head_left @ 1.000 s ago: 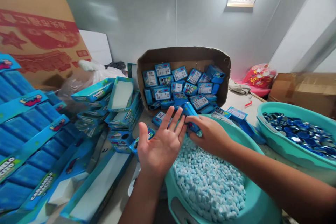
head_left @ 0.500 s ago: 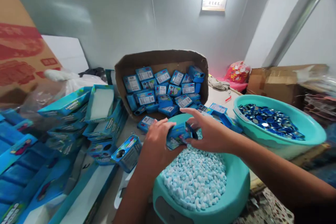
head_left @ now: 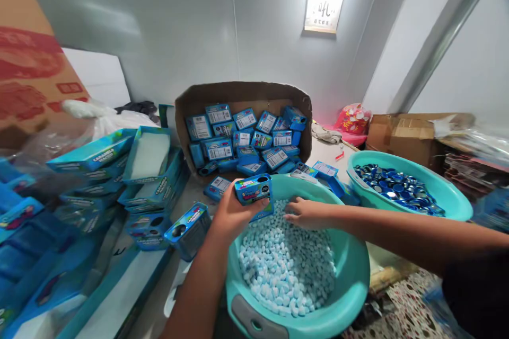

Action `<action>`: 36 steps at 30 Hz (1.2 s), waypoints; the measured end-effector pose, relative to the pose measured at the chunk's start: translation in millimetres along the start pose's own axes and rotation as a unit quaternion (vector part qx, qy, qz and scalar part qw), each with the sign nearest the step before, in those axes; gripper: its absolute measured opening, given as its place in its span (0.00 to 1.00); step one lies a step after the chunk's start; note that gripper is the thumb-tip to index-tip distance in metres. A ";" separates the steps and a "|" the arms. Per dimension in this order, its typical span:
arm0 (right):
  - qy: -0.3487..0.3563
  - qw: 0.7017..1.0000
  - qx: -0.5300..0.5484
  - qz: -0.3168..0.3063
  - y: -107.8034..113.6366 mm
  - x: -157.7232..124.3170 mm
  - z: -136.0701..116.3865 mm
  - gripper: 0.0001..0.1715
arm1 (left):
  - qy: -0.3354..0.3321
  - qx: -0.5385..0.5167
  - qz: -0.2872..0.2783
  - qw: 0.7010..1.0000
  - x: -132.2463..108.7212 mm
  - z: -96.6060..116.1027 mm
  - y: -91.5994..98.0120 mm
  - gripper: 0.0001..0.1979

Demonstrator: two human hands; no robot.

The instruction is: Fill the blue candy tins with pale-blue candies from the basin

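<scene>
My left hand (head_left: 234, 206) is wrapped round a small blue printed box (head_left: 253, 189), held over the left rim of a teal basin (head_left: 353, 265). Small pale blue and white candies (head_left: 286, 265) fill much of the basin. My right hand (head_left: 304, 213) reaches down to the candies at the far side, its fingers curled against them; whatever they hold is hidden. Behind the basin, a cardboard box (head_left: 246, 90) lies open towards me with several blue boxes (head_left: 275, 158) inside. One more blue box (head_left: 188, 230) with a round hole stands left of my left forearm.
A second teal basin (head_left: 457, 201) on the right holds dark blue and silver round pieces (head_left: 397, 185). Blue trays (head_left: 149, 156) are stacked at left, near a large printed carton (head_left: 34, 58). Brown cardboard (head_left: 409, 135) and a red bag (head_left: 353, 119) stand at back right.
My right hand has let go of the small blue box and moved down to the candies. The box in my left hand has tilted and now shows its printed face. The view has shifted slightly.
</scene>
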State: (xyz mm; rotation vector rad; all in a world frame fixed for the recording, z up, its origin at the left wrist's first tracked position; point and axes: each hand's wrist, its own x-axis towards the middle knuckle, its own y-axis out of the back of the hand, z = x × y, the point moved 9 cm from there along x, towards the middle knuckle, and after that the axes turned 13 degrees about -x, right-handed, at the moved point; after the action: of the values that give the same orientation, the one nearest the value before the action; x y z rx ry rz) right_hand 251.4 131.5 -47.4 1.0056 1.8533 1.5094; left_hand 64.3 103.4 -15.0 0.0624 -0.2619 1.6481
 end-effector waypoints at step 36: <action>0.052 0.982 0.166 -0.069 -73.3 -16.1 -113.5 0.24 | -0.062 0.116 0.020 0.991 -5.0 12.1 2.7 0.18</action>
State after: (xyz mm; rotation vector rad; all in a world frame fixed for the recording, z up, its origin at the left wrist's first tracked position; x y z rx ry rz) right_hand 155.4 46.9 -93.9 0.9323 2.2517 1.2164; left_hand 60.8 95.8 -4.6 0.3395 -0.1656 1.7112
